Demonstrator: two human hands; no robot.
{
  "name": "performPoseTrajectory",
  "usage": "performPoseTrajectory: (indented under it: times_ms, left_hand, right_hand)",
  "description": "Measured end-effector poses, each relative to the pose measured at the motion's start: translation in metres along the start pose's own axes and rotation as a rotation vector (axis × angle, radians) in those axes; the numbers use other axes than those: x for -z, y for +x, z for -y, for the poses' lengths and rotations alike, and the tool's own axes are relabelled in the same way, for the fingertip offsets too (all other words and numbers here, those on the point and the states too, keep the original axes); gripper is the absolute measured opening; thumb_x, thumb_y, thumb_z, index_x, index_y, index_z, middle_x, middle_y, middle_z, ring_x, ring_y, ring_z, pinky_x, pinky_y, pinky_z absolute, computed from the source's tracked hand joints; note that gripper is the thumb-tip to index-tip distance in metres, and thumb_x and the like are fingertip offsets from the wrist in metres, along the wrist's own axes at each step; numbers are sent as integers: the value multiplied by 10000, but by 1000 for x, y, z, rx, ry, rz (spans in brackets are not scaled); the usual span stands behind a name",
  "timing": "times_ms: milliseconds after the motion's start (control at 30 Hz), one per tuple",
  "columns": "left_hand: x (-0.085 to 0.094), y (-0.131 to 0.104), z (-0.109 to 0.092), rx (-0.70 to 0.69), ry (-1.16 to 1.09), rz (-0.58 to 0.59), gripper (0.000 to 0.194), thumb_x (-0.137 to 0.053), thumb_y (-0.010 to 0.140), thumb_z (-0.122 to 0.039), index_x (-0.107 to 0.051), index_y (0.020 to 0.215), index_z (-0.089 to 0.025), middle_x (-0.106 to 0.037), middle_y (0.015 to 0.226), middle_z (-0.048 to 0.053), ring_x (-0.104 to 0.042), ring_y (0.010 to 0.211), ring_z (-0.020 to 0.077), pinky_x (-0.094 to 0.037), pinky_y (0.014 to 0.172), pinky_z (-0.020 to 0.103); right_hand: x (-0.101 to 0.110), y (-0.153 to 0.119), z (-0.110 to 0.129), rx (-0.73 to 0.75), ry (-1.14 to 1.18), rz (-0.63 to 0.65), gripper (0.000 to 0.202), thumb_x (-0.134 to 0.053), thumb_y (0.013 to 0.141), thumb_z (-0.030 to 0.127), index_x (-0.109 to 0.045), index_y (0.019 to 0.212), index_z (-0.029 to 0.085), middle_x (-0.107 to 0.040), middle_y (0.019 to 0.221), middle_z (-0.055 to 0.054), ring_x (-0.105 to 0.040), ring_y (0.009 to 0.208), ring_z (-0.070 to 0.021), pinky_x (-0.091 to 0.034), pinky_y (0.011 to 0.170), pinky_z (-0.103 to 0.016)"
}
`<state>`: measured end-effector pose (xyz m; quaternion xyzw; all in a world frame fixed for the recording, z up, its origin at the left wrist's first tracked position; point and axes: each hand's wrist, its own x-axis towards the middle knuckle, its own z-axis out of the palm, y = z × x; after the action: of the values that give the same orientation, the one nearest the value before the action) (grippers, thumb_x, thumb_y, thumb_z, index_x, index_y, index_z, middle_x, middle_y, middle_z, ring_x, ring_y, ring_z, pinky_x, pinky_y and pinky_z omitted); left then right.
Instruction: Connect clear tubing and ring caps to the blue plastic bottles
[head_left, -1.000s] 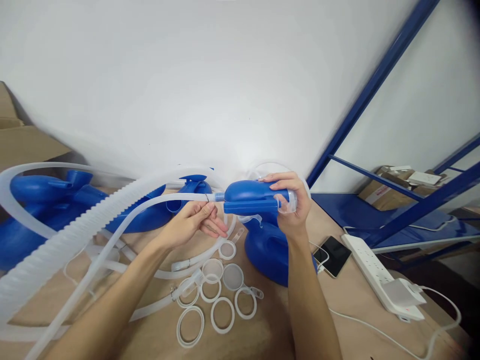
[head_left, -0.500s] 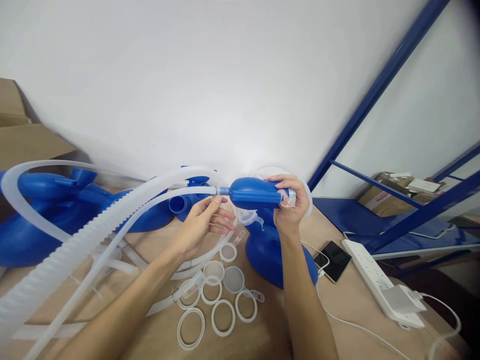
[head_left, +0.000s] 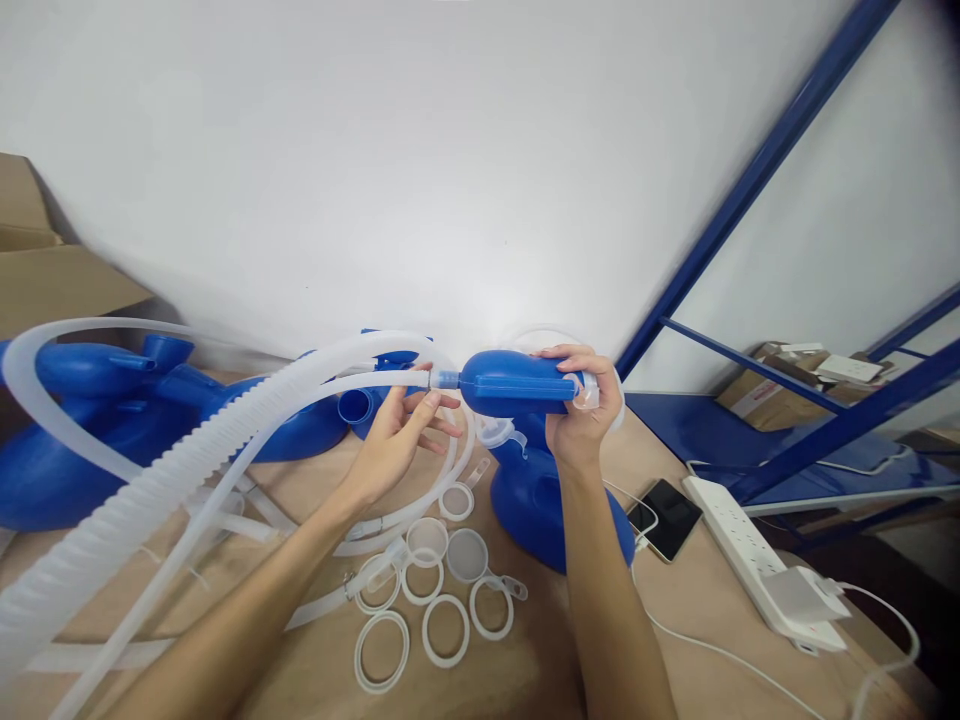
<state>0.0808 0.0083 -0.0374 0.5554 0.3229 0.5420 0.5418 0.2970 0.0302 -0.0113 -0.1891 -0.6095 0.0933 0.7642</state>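
My right hand (head_left: 583,428) is wrapped around the right end of a blue oblong plastic vessel (head_left: 514,384), where a clear cap (head_left: 589,390) shows between the fingers. A thin white hose (head_left: 356,382) is fitted over the vessel's left spout, with a small metal clamp (head_left: 432,379) around the joint. My left hand (head_left: 397,432) is beside that joint, fingers spread, the index fingertip behind the hose and the thumb just below it. Whether the fingertips touch the hose, I cannot tell. Below the vessel stands a larger blue container (head_left: 559,510) with a broad base.
Several white rings (head_left: 446,632) and mesh discs (head_left: 468,556) lie on the table. A ribbed hose (head_left: 165,480) arches across the left, before more blue containers (head_left: 75,450). To the right are a phone (head_left: 667,520), a power strip (head_left: 739,540) and a blue rack (head_left: 750,190).
My left hand has shifted slightly left and its fingers have opened at the hose joint. The blue vessel has moved a little to the right and up in my right hand.
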Motion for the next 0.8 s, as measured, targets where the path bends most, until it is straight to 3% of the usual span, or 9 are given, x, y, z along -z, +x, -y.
performPoseTrajectory:
  times_ms: [233, 600, 800]
  left_hand:
    - [4, 3, 7, -136, 62, 61, 398, -573, 1006, -557, -601, 1014, -161, -754, 1109, 118, -765, 788, 177, -565, 576, 232]
    - [-1, -2, 2, -23, -15, 22, 521, -746, 844, -655, -648, 810, -144, -775, 824, 103, -768, 694, 220, -632, 591, 294]
    - [-4, -5, -7, 85, -85, 44, 526, -845, 731, -634, -687, 741, -133, -750, 696, 76, -725, 579, 186, -622, 578, 278]
  right_hand:
    - [-3, -2, 0, -57, -10, 23, 168, -679, 935, 439, -665, 906, 274, -721, 978, -27, -718, 923, -240, -577, 883, -444]
    - [-6, -4, 4, -19, -129, 84, 255, -659, 948, 516, -651, 899, 266, -718, 975, -49, -709, 931, -256, -571, 877, -466]
    - [-7, -5, 6, -11, -62, 120, 223, -671, 956, 493, -674, 914, 273, -721, 998, -48, -717, 941, -255, -576, 880, -468]
